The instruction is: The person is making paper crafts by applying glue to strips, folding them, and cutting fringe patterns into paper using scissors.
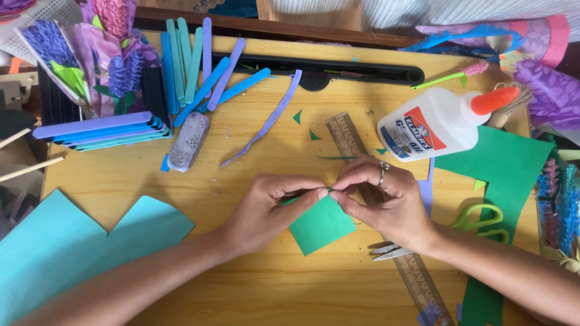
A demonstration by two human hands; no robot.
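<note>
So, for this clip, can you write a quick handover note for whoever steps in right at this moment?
Left hand and right hand: both pinch the top corner of the small green paper square over the wooden table.
Nearby: green-handled scissors and clear plastic ruler by the right wrist, white glue bottle beyond.
Done: square cut.
Left: corner only just curled.

Both forearms enter from below, converging at centre. Left hand (266, 208) and right hand (386, 202) meet fingertip to fingertip, thumbs and forefingers pinched. Ring on a right finger.
</note>
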